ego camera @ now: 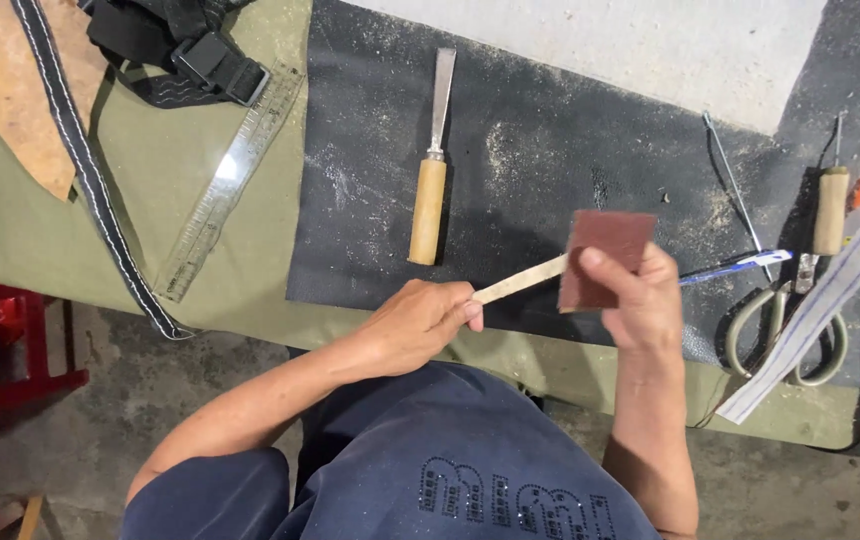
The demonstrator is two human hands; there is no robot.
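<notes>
Left hand (420, 325) grips a pale flat strip (522, 280); right hand (640, 300) pinches gritty reddish sandpaper (605, 255) round it. Beyond, a wooden-handled chisel (432, 170) lies on dusty black leather (530, 170).

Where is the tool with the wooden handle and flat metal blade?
The chisel lies on the black mat, up and left of the hands, right of the metal ruler.

A table (150, 190) draped in olive-green cloth fills the upper part of the view, with a dark, dust-speckled mat (540, 160) spread over its middle and a pale bare patch (670, 45) showing at the far edge. Below the table's near edge lies a grey, worn concrete floor (90, 420). A red piece of furniture (0, 350) stands on it at the left, under even, soft light.
</notes>
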